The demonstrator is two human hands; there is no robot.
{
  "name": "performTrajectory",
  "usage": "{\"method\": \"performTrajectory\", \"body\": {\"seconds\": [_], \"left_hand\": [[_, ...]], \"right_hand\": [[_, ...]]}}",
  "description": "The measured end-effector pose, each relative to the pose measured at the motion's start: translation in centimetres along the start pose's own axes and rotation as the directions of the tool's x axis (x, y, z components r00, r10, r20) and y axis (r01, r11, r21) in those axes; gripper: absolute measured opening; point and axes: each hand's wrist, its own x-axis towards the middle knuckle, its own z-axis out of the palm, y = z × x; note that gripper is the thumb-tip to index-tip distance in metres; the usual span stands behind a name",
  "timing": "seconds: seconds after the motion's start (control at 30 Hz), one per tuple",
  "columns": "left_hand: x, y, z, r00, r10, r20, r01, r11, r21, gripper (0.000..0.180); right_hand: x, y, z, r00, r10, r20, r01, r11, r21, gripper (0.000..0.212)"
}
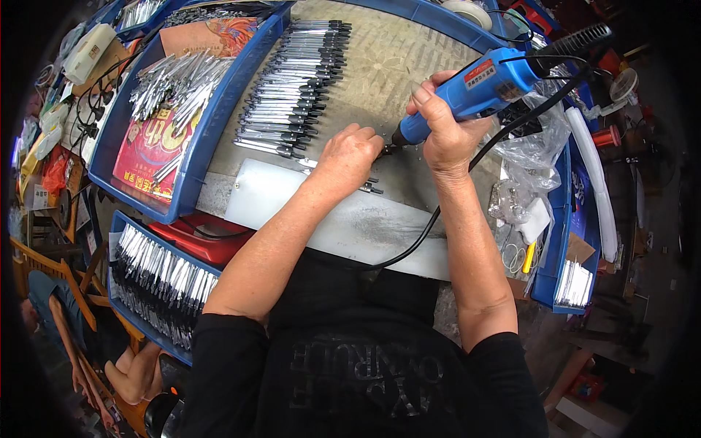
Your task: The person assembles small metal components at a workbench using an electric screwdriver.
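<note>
My right hand [447, 124] is wrapped round a blue electric screwdriver [467, 91] with a black cable. The driver's dark nose points down and left, meeting the fingers of my left hand [347, 157]. That left hand is closed on a slim silver-and-black pen-like piece [308, 163], mostly hidden by the fingers; one pale end sticks out. Just below the knuckles lie a few similar pieces [371, 187] by the white board [328, 212]. A long row of silver-and-black pen-like pieces [292, 87] lies side by side to the left of my hands.
At the left stands a blue tray [186, 186] with loose silver rods [179, 87]. Below it is another blue bin [120, 292] packed with pen-like pieces. Clear plastic bags [537, 157] and a yellow-handled tool [529, 257] lie right. Another person's limbs [135, 372] show lower left.
</note>
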Motion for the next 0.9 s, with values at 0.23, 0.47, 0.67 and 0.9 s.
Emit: {"method": "performTrajectory", "body": {"seconds": [0.23, 0.47, 0.67, 0.9], "left_hand": [[0.0, 0.2, -0.3, 0.997, -0.036, 0.063, 0.036, 0.999, -0.001, 0.011], [0.0, 0.1, -0.2, 0.998, -0.035, 0.054, 0.035, 0.999, -0.007, 0.012], [0.0, 0.2, -0.3, 0.997, -0.043, 0.059, 0.044, 0.999, -0.010, 0.012], [-0.1, -0.1, 0.2, 0.998, -0.044, 0.050, 0.046, 0.999, -0.026, 0.011]], "right_hand": [[0.1, 0.0, 0.4, 1.000, 0.019, 0.019, -0.019, 1.000, -0.021, 0.027], [0.2, 0.4, 0.4, 0.999, 0.027, 0.024, -0.028, 0.999, 0.039, 0.025], [0.2, 0.5, 0.4, 0.999, 0.030, 0.025, -0.031, 0.999, 0.039, 0.025], [0.5, 1.1, 0.7, 0.999, 0.019, 0.040, -0.016, 0.996, -0.085, 0.025]]}}
